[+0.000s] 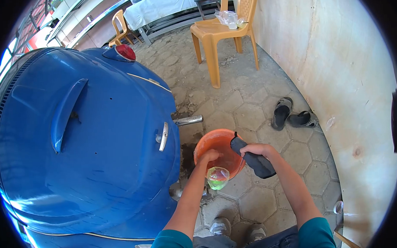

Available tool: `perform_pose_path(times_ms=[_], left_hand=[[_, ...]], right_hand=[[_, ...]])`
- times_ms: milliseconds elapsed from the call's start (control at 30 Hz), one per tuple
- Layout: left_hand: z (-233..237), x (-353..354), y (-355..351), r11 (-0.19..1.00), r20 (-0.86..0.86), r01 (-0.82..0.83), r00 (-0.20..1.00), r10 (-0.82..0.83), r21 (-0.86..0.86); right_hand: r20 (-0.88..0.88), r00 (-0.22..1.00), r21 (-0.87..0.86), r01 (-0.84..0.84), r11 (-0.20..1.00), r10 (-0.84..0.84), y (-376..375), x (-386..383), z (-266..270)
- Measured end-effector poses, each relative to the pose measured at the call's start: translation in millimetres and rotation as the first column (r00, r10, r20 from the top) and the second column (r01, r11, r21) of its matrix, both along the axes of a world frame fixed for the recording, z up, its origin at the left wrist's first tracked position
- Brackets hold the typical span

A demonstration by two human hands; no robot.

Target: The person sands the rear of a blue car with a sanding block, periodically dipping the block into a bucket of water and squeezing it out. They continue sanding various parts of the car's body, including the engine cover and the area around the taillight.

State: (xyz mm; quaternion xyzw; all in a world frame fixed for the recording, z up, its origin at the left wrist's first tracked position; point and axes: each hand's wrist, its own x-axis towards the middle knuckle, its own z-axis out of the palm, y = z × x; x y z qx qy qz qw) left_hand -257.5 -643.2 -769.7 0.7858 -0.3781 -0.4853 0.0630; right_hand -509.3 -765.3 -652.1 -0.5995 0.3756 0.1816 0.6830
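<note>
Both reached down: left hand [212, 156] inside orange bucket [202, 144], grip could not be told; right hand [255, 149] grasped dark cloth [259, 163].

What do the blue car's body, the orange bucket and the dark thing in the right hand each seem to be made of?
Blue car body: likely painted metal, glossy, given its bright reflections.
Orange bucket: probably plastic, fairly smooth, with a thin moulded-looking rim.
Dark thing in the right hand: perhaps fabric; it looks matt and soft, but the exact material stays unclear.
</note>
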Motion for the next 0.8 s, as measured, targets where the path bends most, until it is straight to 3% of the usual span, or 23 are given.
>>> perform_pose_path(times_ms=[67,167,267,367,467,567,667,767,800], left_hand=[[17,-5,2,0.987,-0.069,-0.158,0.985,0.157,-0.004],[-35,15,0,0.99,-0.084,-0.092,0.993,0.083,-0.109],[-33,22,9,0.955,0.191,0.15,0.976,-0.102,-0.256],[-6,18,21,0.994,0.148,0.075,0.987,-0.062,-0.084],[-11,13,22,0.958,0.22,0.283,0.939,-0.266,-0.053],[35,-9,19,0.948,0.458,0.319,0.844,-0.278,-0.013],[42,-9,14,0.967,0.37,0.23,0.912,-0.175,-0.112],[1,4,22,0.969,0.044,0.085,0.996,-0.077,-0.23],[-9,10,24,0.965,0.074,0.147,0.988,-0.134,-0.219]], right_hand=[[-0.001,1.0,-0.001,-0.001,1.0,0.001,-1,-1,1],[-0.047,0.999,0.024,-0.017,1.0,0.018,-3,0,1],[-0.048,0.998,0.023,-0.039,0.999,0.04,-5,1,7],[-0.035,0.999,0.002,-0.034,0.999,0.034,-5,0,7],[-0.019,0.999,0.029,-0.032,0.999,0.033,-7,-1,-7],[-0.001,0.999,0.024,-0.036,0.999,0.036,-7,-2,-7],[-0.008,0.999,0.02,-0.04,0.999,0.04,-5,0,-2],[-0.013,0.999,0.044,-0.04,0.998,0.041,-5,-2,-4],[-0.014,0.999,0.054,-0.042,0.998,0.043,-5,-1,-6]])
